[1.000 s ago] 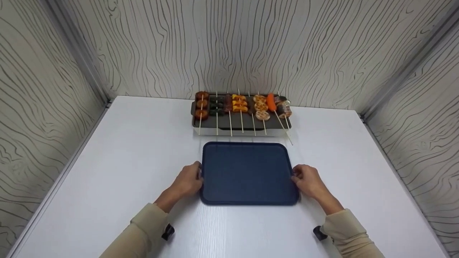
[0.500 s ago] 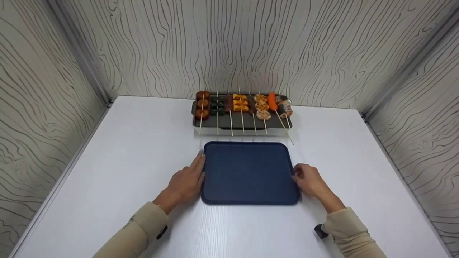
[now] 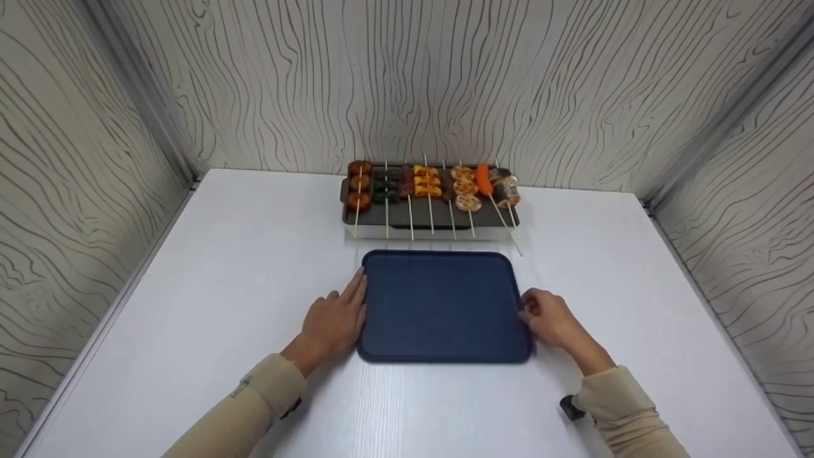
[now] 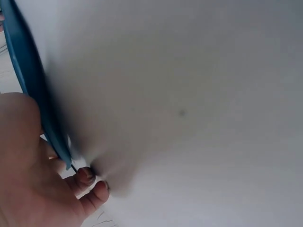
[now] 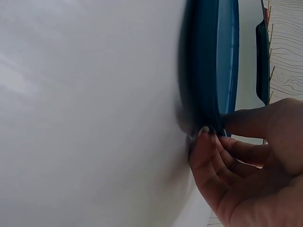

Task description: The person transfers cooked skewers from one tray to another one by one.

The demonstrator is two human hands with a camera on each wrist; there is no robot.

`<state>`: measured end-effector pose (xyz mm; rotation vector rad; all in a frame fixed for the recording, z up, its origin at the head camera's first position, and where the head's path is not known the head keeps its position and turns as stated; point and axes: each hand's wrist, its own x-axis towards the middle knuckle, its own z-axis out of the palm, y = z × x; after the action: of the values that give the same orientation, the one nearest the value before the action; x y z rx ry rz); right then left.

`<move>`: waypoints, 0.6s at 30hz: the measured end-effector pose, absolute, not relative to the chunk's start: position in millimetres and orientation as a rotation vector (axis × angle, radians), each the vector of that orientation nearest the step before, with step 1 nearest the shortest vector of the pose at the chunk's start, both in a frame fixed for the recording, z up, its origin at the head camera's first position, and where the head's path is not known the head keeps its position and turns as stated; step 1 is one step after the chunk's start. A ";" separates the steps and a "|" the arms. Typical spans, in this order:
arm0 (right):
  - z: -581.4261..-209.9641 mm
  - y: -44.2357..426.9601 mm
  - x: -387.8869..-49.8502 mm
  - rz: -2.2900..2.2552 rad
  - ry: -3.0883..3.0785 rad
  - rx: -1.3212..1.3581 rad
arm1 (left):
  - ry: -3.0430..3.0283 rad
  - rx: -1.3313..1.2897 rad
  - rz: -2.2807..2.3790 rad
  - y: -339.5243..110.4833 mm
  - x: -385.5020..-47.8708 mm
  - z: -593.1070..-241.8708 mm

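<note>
A dark blue tray point(image 3: 445, 308) lies flat on the white table. Against its left edge rests my left hand point(image 3: 334, 318), fingers fairly straight and pointing away from me; the left wrist view shows that hand point(image 4: 42, 179) beside the tray's side point(image 4: 31, 71). My right hand point(image 3: 553, 318) pinches the tray's right rim between thumb and curled fingers. In the right wrist view the thumb of this hand point(image 5: 255, 156) lies on the rim of the tray point(image 5: 203, 66) and the fingers are beneath it.
Behind the tray stands a dark grill plate point(image 3: 375, 218) holding several skewers, among them an orange sausage point(image 3: 484, 179), yellow pieces point(image 3: 427, 181) and lotus slices point(image 3: 468, 202). Their sticks point toward the tray. Patterned walls point(image 3: 381, 83) enclose the table point(image 3: 241, 267) at the back and sides.
My left hand has let go of the tray's left rim, its fingers straightening and sliding forward along that edge. The right hand keeps its pinch. The tray has hardly moved.
</note>
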<state>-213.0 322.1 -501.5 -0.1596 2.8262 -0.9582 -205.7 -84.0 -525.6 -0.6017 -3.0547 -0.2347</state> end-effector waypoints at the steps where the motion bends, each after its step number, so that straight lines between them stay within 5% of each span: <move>1: -501.1 322.4 -213.1 -0.961 2.819 -0.152 | -3.044 -0.605 -0.228 -83.9 -205.5 -526.4; 18: -459.7 347.7 -238.4 -1.019 2.839 -0.175 | -2.976 -0.619 -0.180 -82.8 -205.8 -530.9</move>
<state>-238.4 347.7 -459.7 -0.1751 2.8393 -1.0189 -205.8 -82.8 -530.9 -0.6194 -2.9761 -0.1802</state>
